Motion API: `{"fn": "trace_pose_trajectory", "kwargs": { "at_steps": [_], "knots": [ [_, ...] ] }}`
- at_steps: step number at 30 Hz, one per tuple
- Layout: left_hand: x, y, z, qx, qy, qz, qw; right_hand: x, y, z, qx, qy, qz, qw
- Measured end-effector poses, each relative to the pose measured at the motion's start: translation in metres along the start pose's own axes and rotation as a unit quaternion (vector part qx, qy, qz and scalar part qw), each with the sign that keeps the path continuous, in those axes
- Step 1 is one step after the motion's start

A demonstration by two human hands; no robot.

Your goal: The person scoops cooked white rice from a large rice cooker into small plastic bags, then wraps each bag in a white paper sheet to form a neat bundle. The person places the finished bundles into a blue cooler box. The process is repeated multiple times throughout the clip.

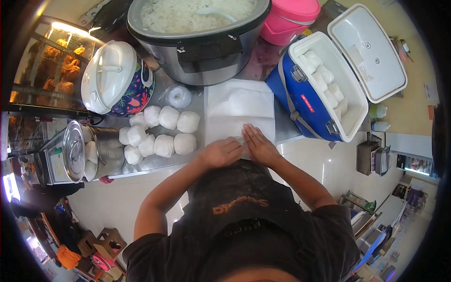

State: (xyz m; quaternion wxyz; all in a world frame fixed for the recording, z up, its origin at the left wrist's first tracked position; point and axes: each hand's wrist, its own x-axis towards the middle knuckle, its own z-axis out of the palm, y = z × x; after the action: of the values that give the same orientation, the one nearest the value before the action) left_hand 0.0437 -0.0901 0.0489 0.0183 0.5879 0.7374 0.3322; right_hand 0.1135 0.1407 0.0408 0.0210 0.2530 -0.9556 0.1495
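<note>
A stack of white paper sheets [225, 121] lies flat on the metal counter, with a whitish rounded patch at its upper middle that I cannot make out. Over its near edge, close to my apron, my two hands come together. My left hand [223, 152] is bent, its fingers curled toward the right one. My right hand [260, 146] lies palm down with the fingers stretched forward and close together. White paper shows between them, but whatever is under the palms is hidden. Left of the stack sit several white paper-wrapped bundles [164, 145] in rows.
Behind the paper stands a large cooker of rice [211, 53] with a white scoop [216, 14]. At right is a blue cooler box [299, 102], lid raised, holding wrapped bundles. Left are a floral lidded container [132, 95], a metal pot [109, 148] and a lit fried-food cabinet [53, 67].
</note>
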Motion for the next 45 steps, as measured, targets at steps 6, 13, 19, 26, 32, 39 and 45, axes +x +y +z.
{"fn": "trace_pose_trajectory", "kwargs": {
  "at_steps": [6, 13, 19, 26, 32, 39, 45],
  "knots": [
    [0.002, -0.017, 0.031, 0.18, 0.011, -0.08, 0.98, -0.013, 0.011, 0.025, 0.021, 0.04, 0.016, 0.999],
    [-0.023, -0.024, 0.06, 0.086, 0.083, -0.197, 0.973, -0.026, 0.006, 0.057, 0.125, 0.11, 0.196, 0.966],
    [-0.023, -0.054, 0.06, -0.059, 0.098, -0.272, 0.955, -0.002, 0.032, 0.04, 0.299, 0.056, 0.291, 0.907],
    [0.054, -0.059, 0.013, 0.111, 0.021, -0.35, 0.93, 0.052, 0.053, 0.018, 0.034, 0.114, 0.224, 0.967],
    [0.063, -0.1, 0.007, 0.075, -0.163, -0.277, 0.944, 0.065, 0.082, -0.002, 0.192, -0.113, 0.249, 0.943],
    [0.01, -0.057, 0.03, 0.041, -0.058, -0.274, 0.959, -0.007, 0.063, 0.061, 0.125, 0.07, 0.115, 0.983],
    [0.0, -0.031, 0.046, 0.091, -0.03, -0.218, 0.971, -0.012, 0.002, 0.036, 0.056, 0.085, 0.202, 0.974]
  ]
}}
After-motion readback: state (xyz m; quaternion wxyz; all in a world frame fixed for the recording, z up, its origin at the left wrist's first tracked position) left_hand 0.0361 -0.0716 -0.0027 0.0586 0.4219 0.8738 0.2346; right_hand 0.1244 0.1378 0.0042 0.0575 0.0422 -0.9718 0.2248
